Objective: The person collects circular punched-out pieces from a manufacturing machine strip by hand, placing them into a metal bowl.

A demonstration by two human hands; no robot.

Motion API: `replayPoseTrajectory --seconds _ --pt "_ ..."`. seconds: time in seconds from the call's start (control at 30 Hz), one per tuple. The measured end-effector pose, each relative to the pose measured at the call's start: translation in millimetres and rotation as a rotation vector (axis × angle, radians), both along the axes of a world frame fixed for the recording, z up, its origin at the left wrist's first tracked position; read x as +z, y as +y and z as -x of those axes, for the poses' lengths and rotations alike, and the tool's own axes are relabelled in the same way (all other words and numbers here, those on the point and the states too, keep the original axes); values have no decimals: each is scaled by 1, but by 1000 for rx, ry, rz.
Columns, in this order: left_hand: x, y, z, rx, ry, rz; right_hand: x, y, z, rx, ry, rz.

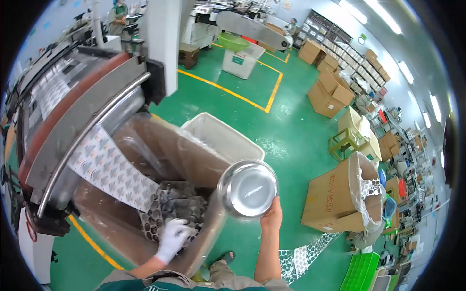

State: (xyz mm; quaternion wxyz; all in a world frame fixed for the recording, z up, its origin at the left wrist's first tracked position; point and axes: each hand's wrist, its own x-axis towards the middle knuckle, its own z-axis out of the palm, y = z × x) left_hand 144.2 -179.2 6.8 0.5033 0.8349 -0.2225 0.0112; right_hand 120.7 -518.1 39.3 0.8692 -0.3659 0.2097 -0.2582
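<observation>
My left hand (174,239), in a white glove, reaches into a large plastic-lined box (213,237) and rests on a crumpled heap of punched sheet (182,203). Its fingers are partly bent, and whether they grip the sheet is unclear. My bare right hand (273,216) is closed on the lower right rim of a shiny round metal bowl (248,189), whose flat face with dark lettering is towards me. A printed strip (111,167) runs from the machine's roller down into the box.
At the left stands a machine (73,126) with a metal bar. Beyond the lined box is a white bin (223,133). A carton (330,196) stands at the right, near punched sheet (301,257) on the floor and a green crate (359,271). People work in the background.
</observation>
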Motion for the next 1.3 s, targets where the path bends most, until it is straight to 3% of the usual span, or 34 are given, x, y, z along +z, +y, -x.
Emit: replayPoseTrajectory --seconds 0.03,0.07,0.13,0.17,0.23,0.27,0.3,0.33,0.4,0.43,0.47,0.53,0.67,0.7,0.87,0.97,1.1,1.23,1.27,1.3 --pt "-14 -40 4 -106 -18 27 -12 -25 7 -183 27 -36" --pt "-21 -77 7 -164 -132 -184 -26 -51 12 -186 22 -34" --pt "-45 -127 14 -225 -93 -349 -51 -103 21 -391 410 137" --pt "-49 -139 16 -225 -164 -460 -62 -123 25 -472 482 175" --pt "-50 -150 17 -160 -275 -600 -124 -181 61 -319 566 400" --pt "-47 -152 18 -63 -243 -644 -128 -189 75 -255 632 497" --pt "-38 -153 16 -133 -242 -679 -135 -194 94 -216 657 583" --pt "-32 -154 14 -211 -244 -708 -178 -214 117 -183 757 748" --pt "-35 -155 11 -139 -369 -810 -215 -229 155 -39 1014 992" --pt "-33 -157 10 -167 -368 -819 -279 -242 189 -66 935 1180" --pt "-31 -160 10 -208 -368 -822 -257 -240 207 231 879 1250" --pt "-31 -160 10 -190 -459 -830 -313 -230 248 407 967 1174" --pt "-27 -156 5 -221 -378 -810 -442 -215 328 702 1153 972" --pt "-24 -157 5 -220 -406 -803 -452 -211 339 736 1113 809" --pt "-32 -157 9 -224 -420 -746 -367 -216 333 810 1242 862" --pt "-30 -162 11 -212 -402 -897 -348 -239 321 816 1230 902" --pt "-32 -161 11 -181 -419 -870 -334 -269 310 835 1230 956" --pt "-24 -162 12 -191 -433 -863 -356 -319 289 841 1195 1111" --pt "-22 -162 10 -177 -433 -835 -397 -337 283 527 1017 1423" --pt "-26 -163 10 -184 -440 -826 -347 -355 240 898 1246 892"
